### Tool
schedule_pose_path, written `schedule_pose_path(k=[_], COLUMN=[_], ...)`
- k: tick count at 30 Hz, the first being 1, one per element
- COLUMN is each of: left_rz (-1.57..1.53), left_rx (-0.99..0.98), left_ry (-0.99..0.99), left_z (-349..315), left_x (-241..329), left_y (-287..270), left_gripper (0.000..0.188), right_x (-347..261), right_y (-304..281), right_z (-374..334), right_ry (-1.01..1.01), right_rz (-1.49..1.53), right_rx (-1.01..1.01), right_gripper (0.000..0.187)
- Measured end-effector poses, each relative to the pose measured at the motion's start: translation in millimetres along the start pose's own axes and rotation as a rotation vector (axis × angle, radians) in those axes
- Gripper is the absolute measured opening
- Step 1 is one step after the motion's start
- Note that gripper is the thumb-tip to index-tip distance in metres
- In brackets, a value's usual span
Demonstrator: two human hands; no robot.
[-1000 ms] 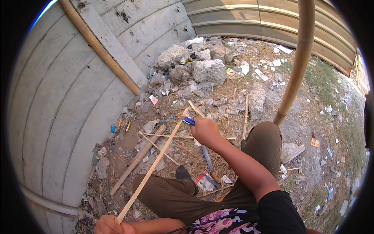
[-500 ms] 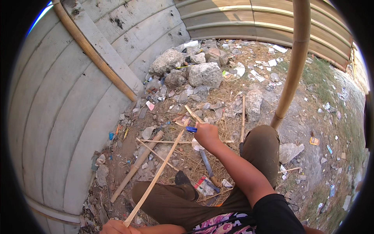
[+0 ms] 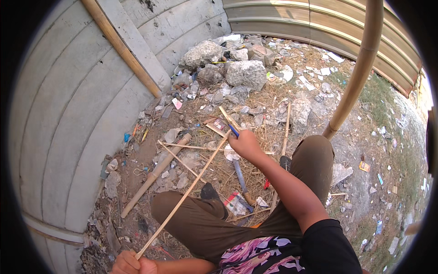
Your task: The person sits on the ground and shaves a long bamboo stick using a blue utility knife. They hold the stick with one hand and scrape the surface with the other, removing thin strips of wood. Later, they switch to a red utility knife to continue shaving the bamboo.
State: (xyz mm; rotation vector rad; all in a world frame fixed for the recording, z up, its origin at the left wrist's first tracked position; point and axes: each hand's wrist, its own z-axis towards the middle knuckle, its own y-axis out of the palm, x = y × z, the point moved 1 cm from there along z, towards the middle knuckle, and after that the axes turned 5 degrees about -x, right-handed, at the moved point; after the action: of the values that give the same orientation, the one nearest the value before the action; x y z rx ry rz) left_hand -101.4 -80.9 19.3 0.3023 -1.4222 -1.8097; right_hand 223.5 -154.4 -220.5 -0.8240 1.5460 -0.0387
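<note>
Low at the left, my left hand (image 3: 131,264) is closed around the lower end of a long, thin bamboo strip (image 3: 182,196). The strip slants up over my bent leg to my right hand (image 3: 247,145), which is closed at the middle of the scene. A slim blue tool (image 3: 233,131) sticks out of its fingers, crossing close to the strip's upper end; its kind is not clear. Just beyond, a short split bamboo piece (image 3: 228,117) meets the fingers; I cannot tell whether it is gripped. Beneath my right forearm a machete (image 3: 240,177) with a grey blade lies on the ground.
A thick bamboo pole (image 3: 157,176) and several thin strips lie to the left. An upright bamboo post (image 3: 358,75) rises beyond my right knee. Rocks (image 3: 246,74) and litter cover the far ground. A concrete wall (image 3: 82,114) and a corrugated metal fence (image 3: 283,20) enclose the corner.
The view has tilted, so the ground sits higher. The blue tool has turned from nearly crosswise to a steeper slant. My left hand has drawn slightly farther from the right, still holding the strip.
</note>
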Motion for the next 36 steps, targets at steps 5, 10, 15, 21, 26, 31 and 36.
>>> schedule_pose_path(k=[5,10,15,21,26,31,36], left_rz=[-0.166,-0.471,-0.492,0.044,-0.091,-0.554,-0.554], left_rx=[-0.554,-1.041,-1.046,-0.979,-1.491,-1.458,-1.173], left_ry=[-0.208,-0.373,-0.206,0.010,-0.137,-0.530,-0.565], left_z=[27.2,51.5,42.3,0.9,-52.3,-80.8,-76.8], left_x=[-8.0,-10.6,1.6,-15.3,-69.6,-89.8,-95.2], left_y=[-62.2,-102.7,-104.8,-80.3,-63.3,-24.9,3.1], left_gripper=[0.051,0.049,0.050,0.080,0.070,0.059,0.055], right_x=[-25.7,-50.6,-41.5,-42.6,-63.0,-73.4,-76.1], right_y=[13.1,12.1,21.7,5.4,-1.1,-23.3,-45.2], right_z=[-21.6,-32.3,-30.6,-24.8,-39.4,-44.6,-51.5], right_ry=[0.270,0.166,0.210,0.086,0.051,0.016,-0.005], right_rz=[1.156,1.313,1.243,1.300,1.283,1.336,1.138], right_rx=[-0.534,-0.509,-0.517,-0.508,-0.519,-0.514,-0.329], right_gripper=[0.068,0.057,0.027,0.021,0.023,0.035,0.052])
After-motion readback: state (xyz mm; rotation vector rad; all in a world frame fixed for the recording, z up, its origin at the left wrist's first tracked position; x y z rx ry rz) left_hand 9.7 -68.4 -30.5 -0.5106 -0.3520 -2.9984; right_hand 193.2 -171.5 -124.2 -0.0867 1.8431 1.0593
